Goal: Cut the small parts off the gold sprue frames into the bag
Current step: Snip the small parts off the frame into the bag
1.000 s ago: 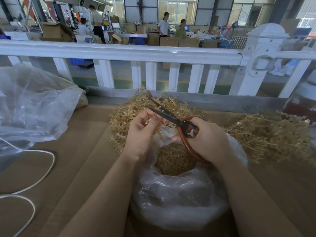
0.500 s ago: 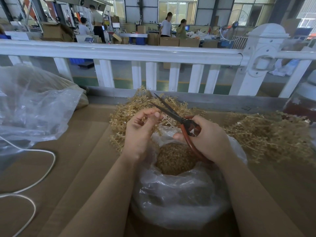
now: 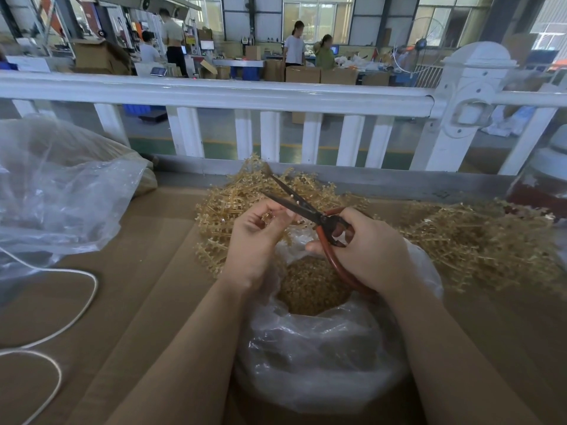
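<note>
While left hand (image 3: 257, 240) pinches, seemingly, sprue, right hand (image 3: 365, 250) grips scissors (image 3: 306, 207).

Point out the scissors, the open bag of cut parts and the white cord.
scissors (image 3: 302, 205): head view, on the dark blades near the pivot.
bag (image 3: 319, 360): head view, on the clear plastic front wall below the opening.
cord (image 3: 80, 305): head view, on the loop lying on the cardboard at left.

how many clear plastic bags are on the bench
2: one large crumpled clear plastic bag at far left, one open clear plastic bag of cut gold parts below the hands. Others may sit outside view.
</note>
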{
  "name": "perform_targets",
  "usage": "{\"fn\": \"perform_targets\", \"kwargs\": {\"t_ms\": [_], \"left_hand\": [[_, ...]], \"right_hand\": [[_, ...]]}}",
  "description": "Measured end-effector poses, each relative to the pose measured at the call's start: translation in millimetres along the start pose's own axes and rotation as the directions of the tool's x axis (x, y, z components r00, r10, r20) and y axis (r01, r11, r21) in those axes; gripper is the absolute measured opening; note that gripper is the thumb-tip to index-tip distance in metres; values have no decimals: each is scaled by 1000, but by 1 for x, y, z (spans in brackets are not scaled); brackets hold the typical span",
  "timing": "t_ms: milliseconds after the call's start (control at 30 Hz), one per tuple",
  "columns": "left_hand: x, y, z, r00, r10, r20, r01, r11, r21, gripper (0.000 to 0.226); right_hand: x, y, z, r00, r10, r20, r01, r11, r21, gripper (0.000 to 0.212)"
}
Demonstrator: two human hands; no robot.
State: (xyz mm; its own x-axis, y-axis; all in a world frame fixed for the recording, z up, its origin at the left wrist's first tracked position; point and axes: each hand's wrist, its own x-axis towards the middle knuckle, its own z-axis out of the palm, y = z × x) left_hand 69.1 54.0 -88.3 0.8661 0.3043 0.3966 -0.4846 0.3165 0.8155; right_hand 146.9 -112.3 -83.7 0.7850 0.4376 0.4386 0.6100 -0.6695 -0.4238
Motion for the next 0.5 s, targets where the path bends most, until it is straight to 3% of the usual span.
{"fn": "perform_targets", "kwargs": {"t_ms": [233,500], "left_hand": [[0,0,-2,995,-103,-12,102,993,-64,4],[3,-6,-7,992,-124,15,124,992,-15,15]], "right_hand": [[-1,-2,-1,1000,-1,-31,0,1000,-9,67],[-1,-3,-1,999,-14,-29,15,1000,10,68]]}}
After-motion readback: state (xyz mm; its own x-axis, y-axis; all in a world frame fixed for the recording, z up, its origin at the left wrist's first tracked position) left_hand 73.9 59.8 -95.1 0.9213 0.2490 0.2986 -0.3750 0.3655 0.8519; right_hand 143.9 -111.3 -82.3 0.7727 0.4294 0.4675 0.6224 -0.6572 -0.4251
